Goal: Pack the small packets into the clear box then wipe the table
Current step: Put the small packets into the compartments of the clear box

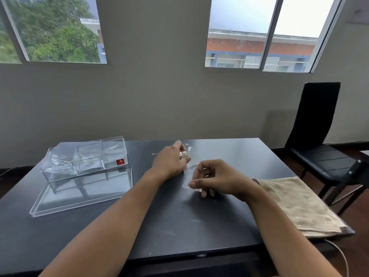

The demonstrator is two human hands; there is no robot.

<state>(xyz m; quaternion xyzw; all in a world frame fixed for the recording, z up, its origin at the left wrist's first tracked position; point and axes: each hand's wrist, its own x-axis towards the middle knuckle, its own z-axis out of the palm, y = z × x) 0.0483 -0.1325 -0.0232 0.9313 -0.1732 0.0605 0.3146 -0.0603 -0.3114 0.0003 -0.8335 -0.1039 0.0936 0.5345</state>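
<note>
Dark table, hands pinching clear packets.

Count on the desk: one clear compartmented box, one clear lid lying flat beside it, one beige towel. Two hands: left, right. Clear packets too faint to count reliably. One black chair.

Clear compartmented plastic box open near the desk's far-left corner, small clear packets mid-desk, folded beige towel at right edge.
</note>
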